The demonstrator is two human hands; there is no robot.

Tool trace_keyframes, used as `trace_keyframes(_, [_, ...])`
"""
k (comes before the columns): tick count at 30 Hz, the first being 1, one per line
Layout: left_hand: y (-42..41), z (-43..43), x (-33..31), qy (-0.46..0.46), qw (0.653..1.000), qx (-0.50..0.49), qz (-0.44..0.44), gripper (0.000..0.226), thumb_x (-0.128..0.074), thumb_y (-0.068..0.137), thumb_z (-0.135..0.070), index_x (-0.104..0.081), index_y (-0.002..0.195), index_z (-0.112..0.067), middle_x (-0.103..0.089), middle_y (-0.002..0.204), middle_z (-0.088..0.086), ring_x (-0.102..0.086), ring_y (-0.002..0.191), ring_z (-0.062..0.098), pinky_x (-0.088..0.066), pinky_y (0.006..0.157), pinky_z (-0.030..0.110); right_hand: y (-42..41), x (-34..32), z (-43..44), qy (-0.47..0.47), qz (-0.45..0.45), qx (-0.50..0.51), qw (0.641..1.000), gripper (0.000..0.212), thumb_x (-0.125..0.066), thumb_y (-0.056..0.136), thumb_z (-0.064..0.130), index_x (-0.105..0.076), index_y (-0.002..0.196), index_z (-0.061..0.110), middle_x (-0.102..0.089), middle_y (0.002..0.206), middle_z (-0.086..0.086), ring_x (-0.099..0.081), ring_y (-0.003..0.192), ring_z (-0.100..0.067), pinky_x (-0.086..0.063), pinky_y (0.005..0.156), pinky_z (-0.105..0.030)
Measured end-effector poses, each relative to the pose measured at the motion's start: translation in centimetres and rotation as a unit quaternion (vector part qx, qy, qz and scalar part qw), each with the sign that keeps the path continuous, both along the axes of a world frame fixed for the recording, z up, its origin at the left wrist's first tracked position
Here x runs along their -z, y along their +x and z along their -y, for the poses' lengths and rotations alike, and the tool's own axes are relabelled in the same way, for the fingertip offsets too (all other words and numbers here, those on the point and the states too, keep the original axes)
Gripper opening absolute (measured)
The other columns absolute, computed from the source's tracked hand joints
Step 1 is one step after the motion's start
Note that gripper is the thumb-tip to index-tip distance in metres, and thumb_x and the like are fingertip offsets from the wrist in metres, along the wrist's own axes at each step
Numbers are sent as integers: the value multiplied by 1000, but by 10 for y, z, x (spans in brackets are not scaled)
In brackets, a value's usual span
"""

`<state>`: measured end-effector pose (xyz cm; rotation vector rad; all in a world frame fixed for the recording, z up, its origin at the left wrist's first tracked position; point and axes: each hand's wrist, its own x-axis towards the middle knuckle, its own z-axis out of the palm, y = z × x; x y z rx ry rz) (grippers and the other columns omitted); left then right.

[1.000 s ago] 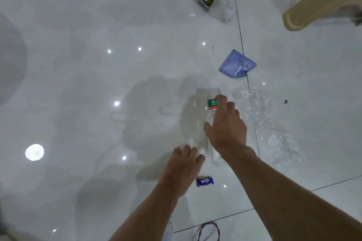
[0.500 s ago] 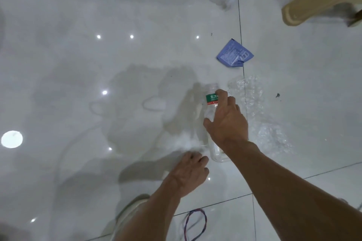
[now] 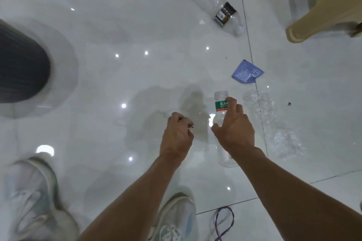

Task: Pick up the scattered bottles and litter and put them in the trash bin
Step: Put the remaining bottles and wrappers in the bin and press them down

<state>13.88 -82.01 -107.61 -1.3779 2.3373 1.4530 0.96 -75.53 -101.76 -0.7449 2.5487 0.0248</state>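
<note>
Because the clear plastic bottle with a green label (image 3: 221, 115) is lifted off the glossy white tiled floor (image 3: 117, 84), the right hand (image 3: 233, 129) wraps around its body, while the left hand (image 3: 177, 135) is clenched on small litter; the dark ribbed trash bin (image 3: 21, 64) waits at the left.

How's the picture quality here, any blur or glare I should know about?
Head view: the trash bin at left and the shoes are smeared by motion blur; ceiling lights throw bright glare spots on the glossy floor tiles; the hands and the green-labelled bottle stay fairly sharp; wide-angle distortion bends the tile seams.
</note>
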Motion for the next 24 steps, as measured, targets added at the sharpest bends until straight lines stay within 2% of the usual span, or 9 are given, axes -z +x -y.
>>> trace_keyframes(4, [26,50,-45,-28,1000,-5,0,25,-56,89,-7,-66,111,-13,-54,107,2,-58,97,18,-50,87,28,29,-39,38,-18,-6,-33,999,75,-70,77,31,-27,138,20,-50,118,-7,-55,96,-25,-51,82,-39])
trace_keyframes(8, [53,100,-98,-47,998,-42,-5,14,-58,87,-13,-62,100,-17,-63,92,0,-59,85,20,-51,79,38,54,-84,82,-34,-8,-46,998,74,-70,78,32,-27,137,21,-50,117,-5,-53,98,-22,-47,83,-35])
trace_keyframes(10, [67,126,-125,-79,996,-38,22,11,-57,86,-18,-59,96,-23,-62,88,-5,-58,84,16,-52,75,36,66,-107,105,-43,-11,-57,997,73,-69,78,31,-28,137,21,-50,116,-6,-53,98,-23,-47,83,-35])
trace_keyframes(13, [93,166,-166,-107,993,-27,45,10,-54,86,-21,-57,95,-25,-61,89,-7,-57,86,14,-50,73,34,87,-142,141,-45,-22,-92,995,72,-66,77,29,-29,138,19,-50,114,-7,-52,98,-26,-44,82,-38])
trace_keyframes(18, [145,244,-226,-164,986,-21,31,10,-52,89,-24,-57,97,-23,-64,92,-4,-61,87,18,-52,73,37,124,-191,209,-72,-16,-118,990,72,-66,76,27,-30,138,18,-50,112,-8,-51,98,-28,-42,77,-38])
trace_keyframes(24, [235,327,-281,-257,961,-77,71,12,-53,90,-29,-57,100,-24,-63,93,-1,-59,85,20,-52,69,36,182,-228,295,-117,-15,-177,977,71,-68,76,30,-34,137,17,-52,110,-9,-53,92,-27,-42,72,-34])
